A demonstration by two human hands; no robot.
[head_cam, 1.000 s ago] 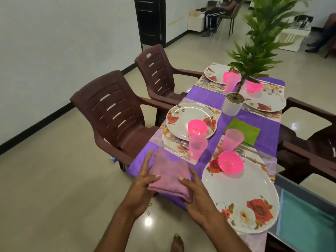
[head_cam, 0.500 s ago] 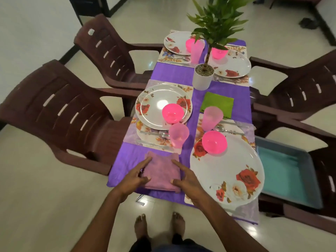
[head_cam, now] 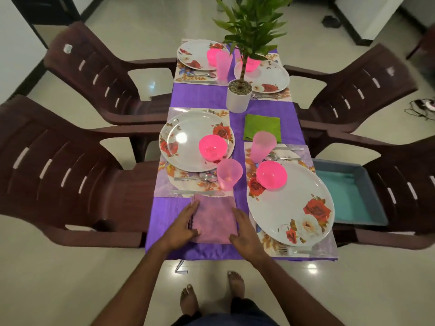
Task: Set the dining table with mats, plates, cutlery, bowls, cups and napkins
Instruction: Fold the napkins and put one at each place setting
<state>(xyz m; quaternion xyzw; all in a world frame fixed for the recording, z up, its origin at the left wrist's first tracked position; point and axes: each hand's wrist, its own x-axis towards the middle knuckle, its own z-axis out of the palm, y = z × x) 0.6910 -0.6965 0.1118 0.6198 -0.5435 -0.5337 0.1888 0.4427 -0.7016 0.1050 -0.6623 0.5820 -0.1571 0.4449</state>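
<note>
Two hands, left [head_cam: 182,225] and right [head_cam: 244,234], fingers straight, pressing folded pink napkin [head_cam: 214,218], no readable writing

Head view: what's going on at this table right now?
A person is setting a dining table. Both hands, the left hand and right hand, rest with fairly straight fingers on the sides of a folded pink napkin lying on the purple runner at the near end. Four places already have floral plates, pink bowls and cups. A green napkin lies by the potted plant.

Pink napkin [head_cam: 214,218], purple tablecloth [head_cam: 200,97]
</note>
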